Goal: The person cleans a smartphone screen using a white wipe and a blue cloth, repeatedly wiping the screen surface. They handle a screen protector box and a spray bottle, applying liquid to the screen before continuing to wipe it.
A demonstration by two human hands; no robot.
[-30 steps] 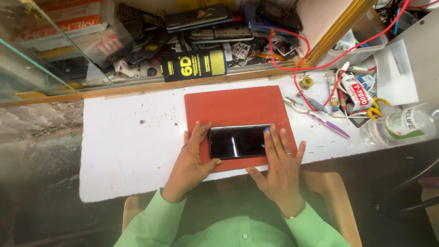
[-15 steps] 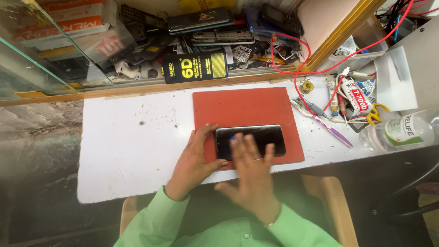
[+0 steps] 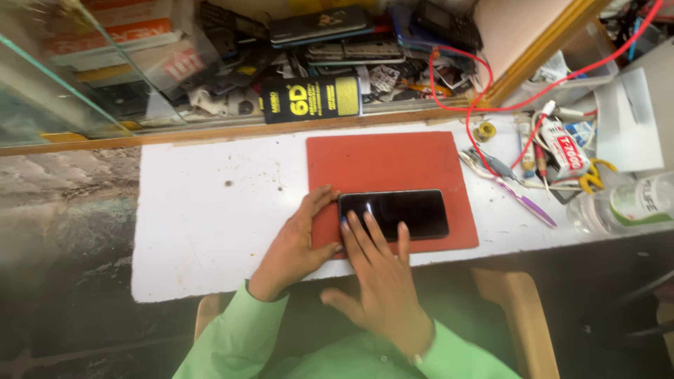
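A black smartphone (image 3: 404,210) lies screen up on a red work mat (image 3: 382,165) on the white tabletop (image 3: 210,210). My left hand (image 3: 295,242) rests on the mat's left part, its thumb and fingers steadying the phone's left end. My right hand (image 3: 379,277) lies flat with fingers spread, the fingertips pressing on the left half of the phone's screen. Both arms wear light green sleeves.
A black and yellow flat box (image 3: 311,100) leans at the back ledge among several old phones and parts. Red wires (image 3: 484,91), a glue tube (image 3: 562,144), a purple-handled tool (image 3: 523,200) and a plastic bottle (image 3: 621,203) crowd the right side. A glass pane (image 3: 70,77) stands at the left.
My right hand has slid from the phone's right end across the screen to its left half. The left hand stays at the phone's left end. The view shifted slightly.
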